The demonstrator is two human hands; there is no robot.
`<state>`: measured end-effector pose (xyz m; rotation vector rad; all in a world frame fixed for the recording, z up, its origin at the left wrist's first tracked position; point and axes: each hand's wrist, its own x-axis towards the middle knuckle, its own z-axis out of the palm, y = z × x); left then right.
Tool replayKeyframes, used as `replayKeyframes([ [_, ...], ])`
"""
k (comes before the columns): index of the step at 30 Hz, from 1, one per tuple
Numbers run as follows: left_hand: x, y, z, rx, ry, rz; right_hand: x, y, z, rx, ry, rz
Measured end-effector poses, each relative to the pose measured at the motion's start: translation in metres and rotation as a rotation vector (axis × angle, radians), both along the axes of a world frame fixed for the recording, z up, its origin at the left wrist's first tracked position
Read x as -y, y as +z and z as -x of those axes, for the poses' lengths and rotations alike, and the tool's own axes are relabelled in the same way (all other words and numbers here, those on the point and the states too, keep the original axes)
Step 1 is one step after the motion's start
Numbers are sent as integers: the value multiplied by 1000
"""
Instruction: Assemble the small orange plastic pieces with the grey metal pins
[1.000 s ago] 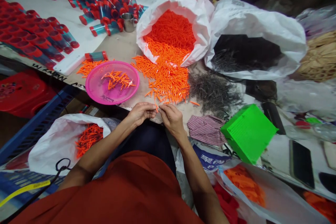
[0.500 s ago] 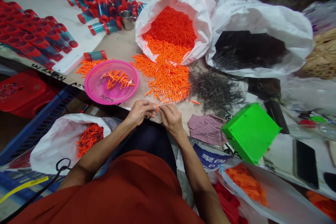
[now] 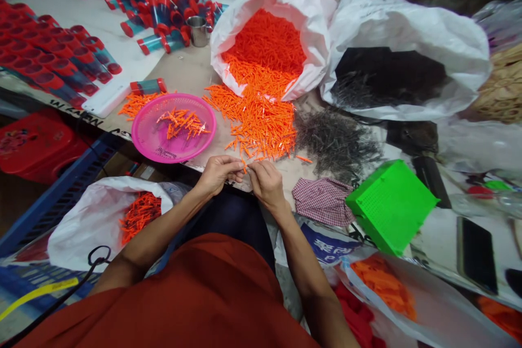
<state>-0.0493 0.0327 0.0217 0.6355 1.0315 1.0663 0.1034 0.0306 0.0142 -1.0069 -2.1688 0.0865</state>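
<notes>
My left hand point(image 3: 218, 175) pinches a small orange plastic piece point(image 3: 244, 166) between thumb and fingertips at the table's front edge. Close beside it, my right hand point(image 3: 267, 184) has thumb and forefinger pressed together at the piece's right side; what they grip is too small to make out. Just beyond both hands lies a heap of similar orange pieces point(image 3: 263, 128), spilling from a white sack point(image 3: 322, 27). To its right spreads a pile of thin dark pieces point(image 3: 336, 141). A pink basket point(image 3: 141, 138) on the left holds several orange pieces with dark thin parts.
A second white sack point(image 3: 460, 60) holds dark pieces. Red-capped clear tubes point(image 3: 53, 60) crowd the left, near a metal cup point(image 3: 198, 31). A checked cloth point(image 3: 322, 201), green basket point(image 3: 393, 206) and phone point(image 3: 476, 254) are at right. Below left sits a sack point(image 3: 85, 223) with orange pieces.
</notes>
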Motion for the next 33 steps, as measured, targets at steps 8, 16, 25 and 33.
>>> replayKeyframes([
  [8,1,4,0,-52,3,-45,1,-1,1,6,-4,-2],
  [16,2,6,1,-78,0,-77,3,0,4,-76,-40,35],
  [25,2,5,2,-26,-16,-54,9,3,11,-255,-87,215],
  [33,1,5,3,-1,-24,-53,8,8,8,-109,-60,138],
])
